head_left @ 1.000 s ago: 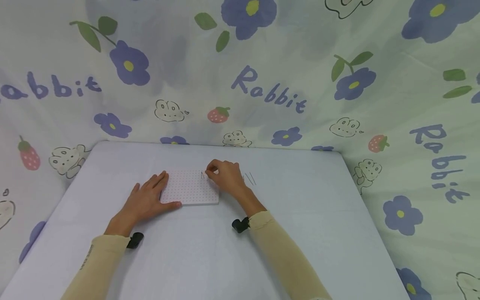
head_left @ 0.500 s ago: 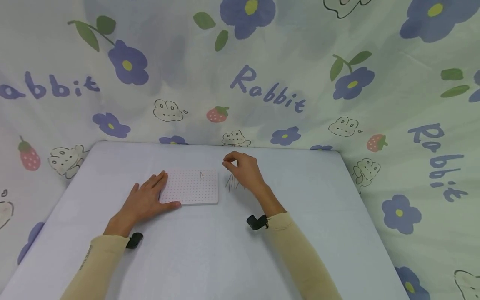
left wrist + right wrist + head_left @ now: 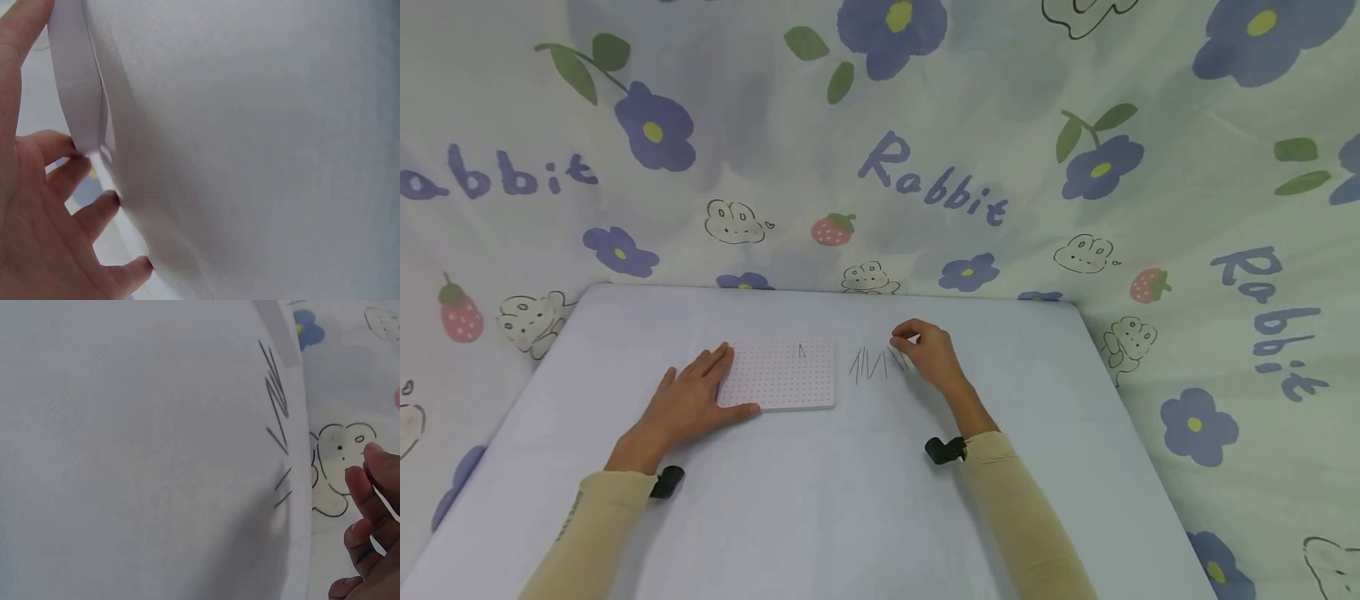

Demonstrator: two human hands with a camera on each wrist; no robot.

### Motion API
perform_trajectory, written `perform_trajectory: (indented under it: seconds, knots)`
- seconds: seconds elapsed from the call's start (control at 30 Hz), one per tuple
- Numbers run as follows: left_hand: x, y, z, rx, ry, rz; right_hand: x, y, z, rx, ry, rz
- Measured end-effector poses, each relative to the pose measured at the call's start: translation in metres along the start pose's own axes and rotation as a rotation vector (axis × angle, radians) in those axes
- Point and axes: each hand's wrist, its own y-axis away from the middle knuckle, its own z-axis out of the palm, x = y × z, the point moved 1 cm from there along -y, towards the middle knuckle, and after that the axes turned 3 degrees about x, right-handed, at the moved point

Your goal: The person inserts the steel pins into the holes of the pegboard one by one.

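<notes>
A white board (image 3: 778, 375) covered in a grid of small dots lies flat on the table. My left hand (image 3: 681, 412) rests at its left end, fingers on the left edge and thumb on the front edge; the left wrist view shows the fingers (image 3: 97, 212) reaching past the board's side (image 3: 78, 69). Two thin dark lines (image 3: 802, 351) meet near the board's far right. Right of the board lie several thin dark needle-like sticks (image 3: 868, 364). My right hand (image 3: 934, 357) hovers over the rightmost ones, thumb and index finger close together; I see nothing between them.
A white cloth covers the table (image 3: 820, 500). Behind it and along the sides hangs a curtain (image 3: 775, 125) printed with flowers, rabbits and strawberries. A black wrist camera (image 3: 945, 450) sits by the right sleeve, and another camera (image 3: 667, 482) by the left.
My right hand has moved right, from the board's far right part to the right end of the sticks, uncovering most of them. The left hand and the board have stayed in place.
</notes>
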Motion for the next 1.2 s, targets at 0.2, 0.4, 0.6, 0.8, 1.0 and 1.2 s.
perform_trajectory:
  seconds: [0.2,0.4,0.6,0.8,1.0,1.2]
  knots:
    - [-0.001,-0.002,0.001,0.000,-0.002,0.007,0.018,0.001,0.003,-0.047,0.020,0.101]
    - [-0.001,-0.003,0.000,0.000,-0.006,0.010,0.028,0.001,0.006,-0.066,0.033,0.117]
    - [0.000,-0.003,0.000,-0.002,-0.009,0.005,0.031,-0.001,0.009,-0.067,0.060,0.120]
    - [-0.001,-0.004,0.000,-0.001,-0.014,0.005,0.029,0.000,0.010,-0.079,0.096,0.135]
    - [-0.002,-0.003,0.001,0.002,-0.021,0.007,0.029,0.001,0.011,-0.078,0.120,0.122]
    - [-0.001,-0.001,0.001,-0.001,-0.015,0.001,0.030,0.001,0.012,-0.087,0.129,0.125]
